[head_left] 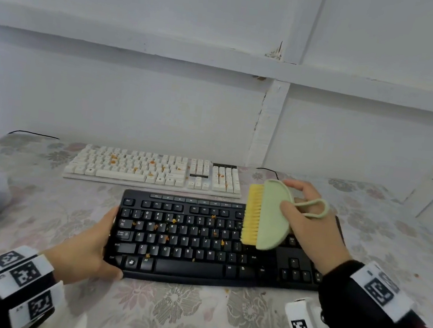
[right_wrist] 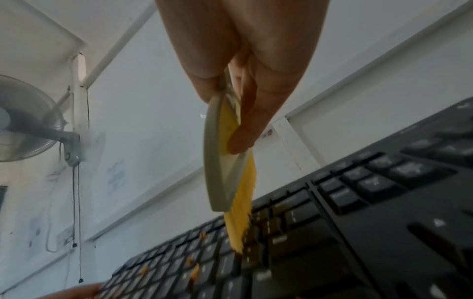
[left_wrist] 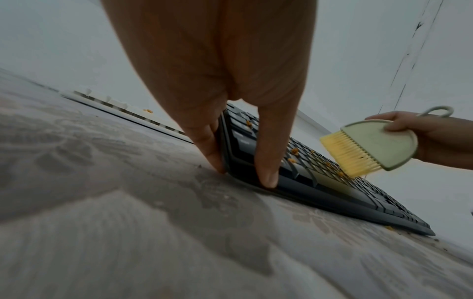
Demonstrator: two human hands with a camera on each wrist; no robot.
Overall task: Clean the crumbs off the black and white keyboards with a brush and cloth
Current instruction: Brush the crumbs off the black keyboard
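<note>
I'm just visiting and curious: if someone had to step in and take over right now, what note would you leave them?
Left hand grips the left end of the black keyboard, steadying it.
Right hand holds the green brush, yellow bristles on the keys near the middle-right.
Orange crumbs lie on the black keys to the left of the brush; the right side looks mostly clear.
White keyboard behind is still covered in crumbs.
No cloth is in view.
Left: finish brushing both, then wipe.

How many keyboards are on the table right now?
2. The black keyboard lies nearest, its left end held by the left hand. The white keyboard lies just behind it, toward the wall.
</note>
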